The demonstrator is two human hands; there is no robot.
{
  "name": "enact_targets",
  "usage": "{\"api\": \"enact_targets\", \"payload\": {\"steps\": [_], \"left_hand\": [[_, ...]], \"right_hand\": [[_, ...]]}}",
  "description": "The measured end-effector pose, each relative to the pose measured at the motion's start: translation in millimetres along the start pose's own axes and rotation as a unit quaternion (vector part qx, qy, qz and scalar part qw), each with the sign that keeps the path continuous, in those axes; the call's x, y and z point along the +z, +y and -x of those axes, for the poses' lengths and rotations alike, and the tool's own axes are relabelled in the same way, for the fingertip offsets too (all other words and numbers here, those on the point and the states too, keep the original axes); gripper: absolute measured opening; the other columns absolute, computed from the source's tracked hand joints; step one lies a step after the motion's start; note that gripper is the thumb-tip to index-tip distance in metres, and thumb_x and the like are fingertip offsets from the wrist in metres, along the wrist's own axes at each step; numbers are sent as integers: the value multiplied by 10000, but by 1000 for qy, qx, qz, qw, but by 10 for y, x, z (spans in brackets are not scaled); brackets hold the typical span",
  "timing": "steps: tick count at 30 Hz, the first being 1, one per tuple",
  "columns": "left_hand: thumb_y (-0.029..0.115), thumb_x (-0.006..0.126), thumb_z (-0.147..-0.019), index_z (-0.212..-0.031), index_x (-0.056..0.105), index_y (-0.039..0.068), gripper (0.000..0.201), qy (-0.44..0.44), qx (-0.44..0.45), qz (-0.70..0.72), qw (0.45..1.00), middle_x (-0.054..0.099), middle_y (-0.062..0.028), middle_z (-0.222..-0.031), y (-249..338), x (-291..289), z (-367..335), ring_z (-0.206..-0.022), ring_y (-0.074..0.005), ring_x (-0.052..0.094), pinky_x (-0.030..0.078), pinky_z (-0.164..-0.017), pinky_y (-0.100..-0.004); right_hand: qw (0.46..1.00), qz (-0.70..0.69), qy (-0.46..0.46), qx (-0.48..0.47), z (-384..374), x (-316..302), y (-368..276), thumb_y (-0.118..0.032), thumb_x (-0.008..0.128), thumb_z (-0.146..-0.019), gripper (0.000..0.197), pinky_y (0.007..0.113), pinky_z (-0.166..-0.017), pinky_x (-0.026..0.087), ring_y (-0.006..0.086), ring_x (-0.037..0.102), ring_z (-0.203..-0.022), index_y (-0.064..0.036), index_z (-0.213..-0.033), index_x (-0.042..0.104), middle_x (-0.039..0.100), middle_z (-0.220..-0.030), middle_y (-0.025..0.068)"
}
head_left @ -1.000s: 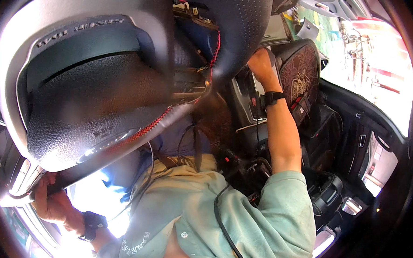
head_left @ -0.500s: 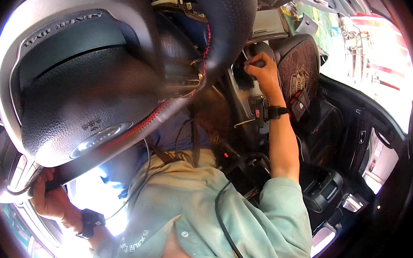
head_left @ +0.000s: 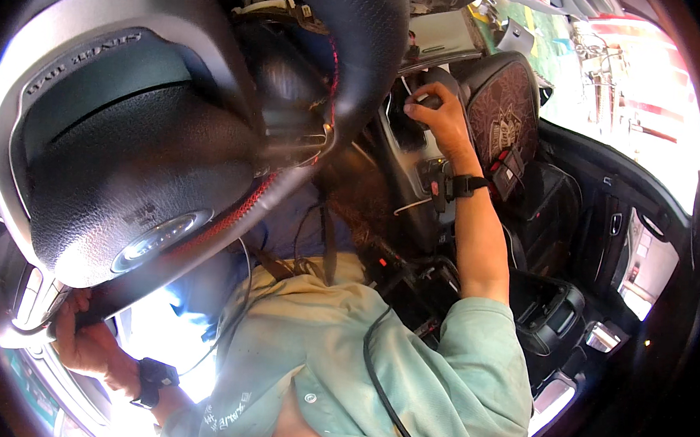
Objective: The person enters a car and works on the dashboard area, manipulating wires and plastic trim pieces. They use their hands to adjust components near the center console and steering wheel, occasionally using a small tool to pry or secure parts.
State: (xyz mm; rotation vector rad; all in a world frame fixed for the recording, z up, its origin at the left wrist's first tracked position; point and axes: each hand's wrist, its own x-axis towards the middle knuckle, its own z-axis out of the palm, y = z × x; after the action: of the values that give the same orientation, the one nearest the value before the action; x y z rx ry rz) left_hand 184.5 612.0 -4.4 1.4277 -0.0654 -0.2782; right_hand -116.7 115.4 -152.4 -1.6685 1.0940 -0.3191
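The large black steering wheel (head_left: pixel 255 213), with red stitching on its rim, fills the left of the view. My left hand (head_left: pixel 94 347) is at its lower left edge, fingers curled round the rim and partly hidden by it; a dark band is on that wrist. My right hand (head_left: pixel 446 125) reaches to the centre console (head_left: pixel 408 170), closed on a dark gear knob (head_left: pixel 430 102) that shows between thumb and fingers. A black band with a small box circles the right wrist.
Right of the console stands a passenger seat (head_left: pixel 502 120) with a patterned brown backrest and a red-black buckle-like piece. A dark cable (head_left: pixel 370 354) crosses my green shirt. A door panel (head_left: pixel 612 208) curves along the right, with a bright window above.
The steering wheel and console have shifted slightly left and up in the picture. My right hand has shifted a little left with the knob. Both hands keep their hold.
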Motion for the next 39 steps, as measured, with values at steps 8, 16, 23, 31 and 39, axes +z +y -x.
{"api": "enact_targets", "payload": {"steps": [8, 16, 23, 31, 39], "left_hand": [[46, 560, -859, -918, 582, -24, 94, -72, -2, 25, 997, 537, -116, -814, 24, 64, -35, -820, -229, 512, 413, -849, -379], [36, 568, -791, -991, 608, 9, 205, -53, 38, -8, 998, 524, -73, -795, -36, 1, -72, -745, -177, 479, 408, -769, -330], [47, 576, -793, -926, 612, 15, 142, -25, 34, -21, 999, 541, -75, -789, 22, 22, -48, -747, -178, 495, 417, -771, -333], [35, 570, -787, -912, 617, 21, 135, -6, 26, -23, 999, 536, -65, -778, 9, -52, -36, -750, -176, 503, 418, -769, -322], [40, 582, -784, -848, 607, 37, 68, 27, 15, -14, 999, 532, -66, -772, 28, 3, -9, -751, -182, 498, 412, -763, -323]], "right_hand": [[931, -344, 42, 112, -273, -281, 52, -362, 699, -884, 506, 366, -913, 453, 219, 560, -1058, -50, -1256, 556, 603, -1140, 85], [909, -398, -57, 112, -629, -300, 117, -404, 685, -873, 494, 417, -877, 470, 280, 583, -1055, -81, -1226, 561, 583, -1185, 110], [896, -419, -8, 146, -797, -332, 354, -495, 695, -839, 626, 398, -756, 464, 253, 570, -938, -41, -1234, 524, 549, -1092, 130], [923, -346, 32, 166, -724, -249, 163, -608, 686, -749, 744, 394, -866, 447, 210, 545, -917, -1, -1166, 578, 571, -1023, 102], [910, -386, 1, 151, -784, -303, 297, -489, 713, -751, 601, 463, -899, 466, 200, 490, -927, -48, -1123, 548, 476, -1028, 61]]}}
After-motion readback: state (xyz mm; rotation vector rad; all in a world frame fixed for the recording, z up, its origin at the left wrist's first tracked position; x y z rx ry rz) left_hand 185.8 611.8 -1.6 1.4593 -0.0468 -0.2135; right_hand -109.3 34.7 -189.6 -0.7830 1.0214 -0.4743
